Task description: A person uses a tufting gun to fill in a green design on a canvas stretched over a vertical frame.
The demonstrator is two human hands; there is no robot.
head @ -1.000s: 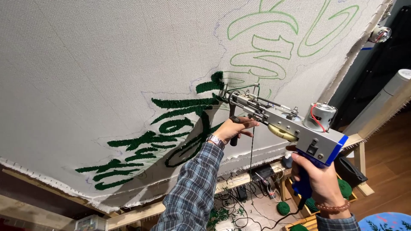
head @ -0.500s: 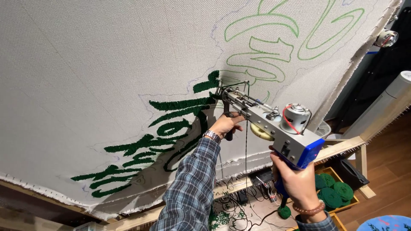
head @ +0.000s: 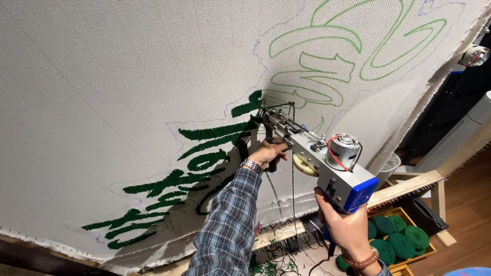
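A cream woven cloth (head: pixel 128 87) carries dark green tufted strokes (head: pixel 204 153) and light green outlines (head: pixel 348 46). The tufting gun (head: pixel 327 163) is silver with a blue back and a red wire. The sleeve (head: pixel 227 230) is blue-grey plaid. Dark green yarn balls (head: pixel 399 237) sit lower right.

Over the last second the tufting gun (head: pixel 314 153) has slid from the right-centre of the frame toward the middle and a little higher, its tip now sitting against the canvas (head: pixel 128 92) just under the short dark green tufted stroke (head: pixel 248 105) at centre. The left hand (head: pixel 268 152) on the front grip moved with it, up and leftward. The right hand (head: pixel 345 225) on the blue rear handle dropped from mid-right to the lower edge. More of the light green outline (head: pixel 327 56) shows at the upper right, and the green yarn balls (head: pixel 401 237) have come into view at the lower right.
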